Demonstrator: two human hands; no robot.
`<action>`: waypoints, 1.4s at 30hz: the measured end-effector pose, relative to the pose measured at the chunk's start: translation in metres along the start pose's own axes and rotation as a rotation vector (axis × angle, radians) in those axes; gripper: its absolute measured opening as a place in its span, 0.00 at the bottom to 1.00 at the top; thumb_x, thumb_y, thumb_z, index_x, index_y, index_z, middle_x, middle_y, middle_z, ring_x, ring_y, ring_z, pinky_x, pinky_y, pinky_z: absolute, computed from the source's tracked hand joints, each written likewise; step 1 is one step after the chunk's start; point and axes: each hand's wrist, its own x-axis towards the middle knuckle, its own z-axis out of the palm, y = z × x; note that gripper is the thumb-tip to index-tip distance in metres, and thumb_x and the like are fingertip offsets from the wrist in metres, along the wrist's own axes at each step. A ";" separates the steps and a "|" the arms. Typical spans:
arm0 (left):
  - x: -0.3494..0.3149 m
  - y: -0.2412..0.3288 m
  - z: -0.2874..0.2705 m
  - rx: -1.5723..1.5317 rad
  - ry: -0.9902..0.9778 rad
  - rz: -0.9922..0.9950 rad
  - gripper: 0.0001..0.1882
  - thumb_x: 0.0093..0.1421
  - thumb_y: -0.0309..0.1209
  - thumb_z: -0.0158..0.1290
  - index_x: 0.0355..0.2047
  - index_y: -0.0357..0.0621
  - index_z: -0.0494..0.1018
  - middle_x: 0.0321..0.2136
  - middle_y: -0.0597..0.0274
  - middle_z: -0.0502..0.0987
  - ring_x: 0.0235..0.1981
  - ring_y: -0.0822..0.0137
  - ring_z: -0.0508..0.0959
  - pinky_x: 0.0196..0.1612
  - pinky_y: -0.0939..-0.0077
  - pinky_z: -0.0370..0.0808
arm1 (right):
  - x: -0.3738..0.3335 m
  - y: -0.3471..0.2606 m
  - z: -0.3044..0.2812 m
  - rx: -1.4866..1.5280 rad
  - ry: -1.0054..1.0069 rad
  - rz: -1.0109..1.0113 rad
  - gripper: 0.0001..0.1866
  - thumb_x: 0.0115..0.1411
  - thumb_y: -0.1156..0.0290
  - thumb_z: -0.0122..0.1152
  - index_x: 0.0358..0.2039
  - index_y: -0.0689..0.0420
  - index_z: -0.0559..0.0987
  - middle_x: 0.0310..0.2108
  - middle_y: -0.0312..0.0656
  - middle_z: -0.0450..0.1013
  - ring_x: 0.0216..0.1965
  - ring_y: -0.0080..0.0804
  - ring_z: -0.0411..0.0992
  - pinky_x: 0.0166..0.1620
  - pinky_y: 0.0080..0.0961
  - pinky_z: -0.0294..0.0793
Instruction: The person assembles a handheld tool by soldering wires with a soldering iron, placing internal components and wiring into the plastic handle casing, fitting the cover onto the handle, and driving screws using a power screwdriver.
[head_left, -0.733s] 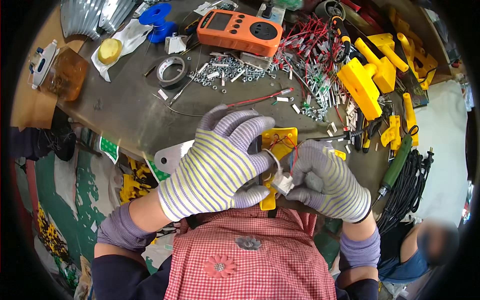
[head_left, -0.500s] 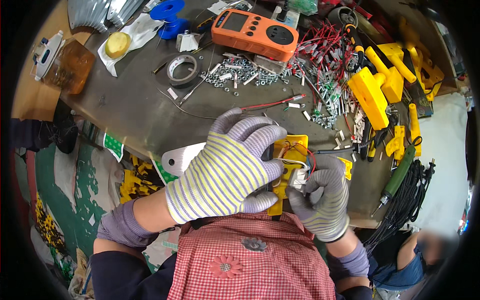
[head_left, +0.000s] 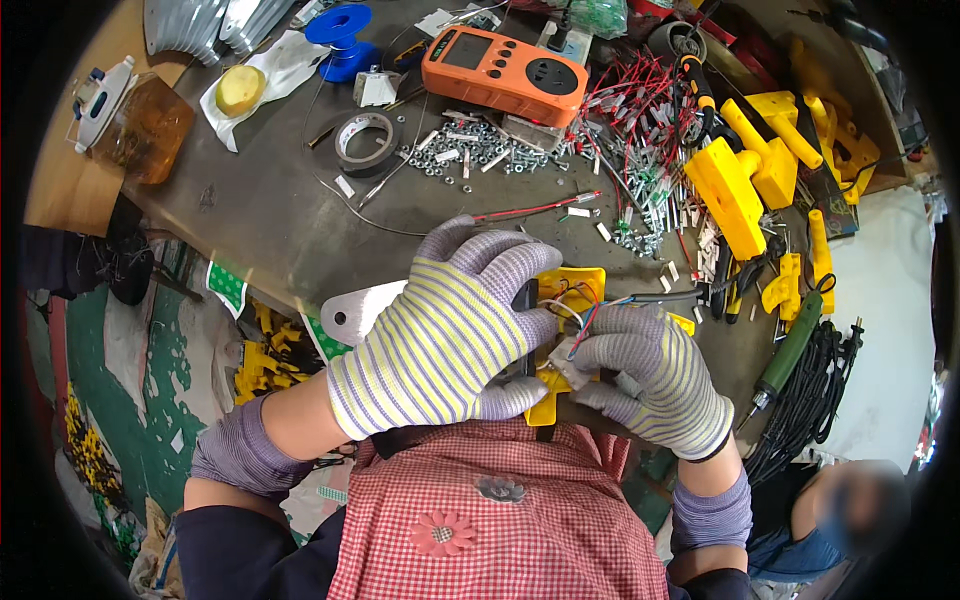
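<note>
My left hand (head_left: pixel 440 335), in a striped glove, is wrapped round a yellow plastic housing (head_left: pixel 582 280) lying at the table's near edge. A pale metal plate with a round hole (head_left: pixel 365 310) sticks out to the left beneath this hand. My right hand (head_left: pixel 660 370), gloved alike, pinches a small white block (head_left: pixel 568 364) over the open housing. Red, blue and white wires (head_left: pixel 588 318) run between the block and the housing. A dark cable (head_left: pixel 665 296) leads off to the right. My fingers hide part of the block and housing.
Beyond my hands lie loose nuts and screws (head_left: pixel 480 145), a tape roll (head_left: pixel 365 142) and an orange meter (head_left: pixel 505 75). Red-wired parts (head_left: pixel 640 105) and yellow housings (head_left: pixel 725 195) crowd the right, near a green-handled soldering iron (head_left: pixel 790 350). Another person (head_left: pixel 800 530) is at lower right.
My right hand has moved left and turned over, carrying the white block further left over the housing. The wires have shifted with it. My left hand keeps its hold.
</note>
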 end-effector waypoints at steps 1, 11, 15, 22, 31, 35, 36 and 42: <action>-0.001 0.001 0.000 -0.004 0.000 -0.009 0.24 0.44 0.53 0.63 0.37 0.54 0.83 0.57 0.55 0.69 0.60 0.49 0.67 0.64 0.39 0.58 | -0.003 -0.002 0.003 0.002 -0.003 -0.008 0.14 0.49 0.71 0.72 0.36 0.57 0.79 0.33 0.43 0.74 0.34 0.46 0.75 0.37 0.38 0.76; 0.001 -0.002 -0.003 -0.095 -0.005 0.010 0.22 0.42 0.50 0.64 0.35 0.52 0.83 0.56 0.53 0.70 0.57 0.48 0.69 0.62 0.45 0.61 | -0.014 0.000 0.036 -0.228 0.428 0.030 0.21 0.40 0.67 0.78 0.36 0.55 0.81 0.42 0.52 0.76 0.35 0.46 0.79 0.36 0.37 0.80; 0.001 0.019 0.007 -0.058 0.045 -0.084 0.22 0.42 0.44 0.64 0.33 0.43 0.78 0.55 0.47 0.70 0.55 0.45 0.70 0.59 0.45 0.65 | -0.015 -0.005 0.023 -0.180 0.315 0.106 0.20 0.40 0.68 0.76 0.35 0.57 0.81 0.42 0.49 0.76 0.39 0.46 0.78 0.41 0.35 0.79; 0.005 0.039 0.017 0.008 0.137 -0.200 0.20 0.40 0.34 0.61 0.35 0.41 0.73 0.52 0.45 0.70 0.53 0.43 0.71 0.58 0.43 0.66 | -0.019 -0.004 0.030 -0.223 0.400 0.068 0.18 0.43 0.72 0.73 0.36 0.56 0.79 0.42 0.47 0.75 0.41 0.49 0.76 0.43 0.40 0.78; -0.012 0.003 -0.027 -0.034 0.007 -0.122 0.42 0.45 0.49 0.65 0.58 0.41 0.68 0.53 0.46 0.69 0.56 0.46 0.69 0.59 0.51 0.65 | -0.012 -0.011 0.032 -0.303 0.398 0.083 0.16 0.44 0.71 0.72 0.35 0.56 0.79 0.39 0.48 0.75 0.39 0.48 0.75 0.40 0.40 0.76; -0.010 -0.008 -0.022 0.180 -0.172 -0.056 0.53 0.33 0.53 0.68 0.60 0.41 0.68 0.49 0.52 0.72 0.52 0.48 0.71 0.58 0.50 0.64 | -0.011 -0.009 0.034 -0.273 0.453 0.026 0.15 0.45 0.71 0.71 0.35 0.56 0.79 0.37 0.46 0.75 0.37 0.48 0.75 0.39 0.41 0.77; -0.008 -0.006 -0.022 0.178 -0.176 -0.045 0.53 0.33 0.53 0.68 0.60 0.41 0.68 0.49 0.52 0.72 0.52 0.48 0.71 0.58 0.50 0.64 | -0.013 -0.009 0.033 -0.276 0.453 0.061 0.15 0.44 0.70 0.72 0.34 0.56 0.79 0.36 0.45 0.75 0.36 0.47 0.75 0.39 0.41 0.77; -0.023 0.027 -0.030 0.022 -0.228 -0.123 0.49 0.40 0.52 0.67 0.59 0.37 0.69 0.45 0.47 0.74 0.46 0.47 0.75 0.52 0.53 0.72 | -0.031 -0.025 0.017 -0.210 0.324 0.051 0.15 0.45 0.68 0.74 0.33 0.53 0.79 0.35 0.42 0.76 0.36 0.45 0.75 0.38 0.40 0.76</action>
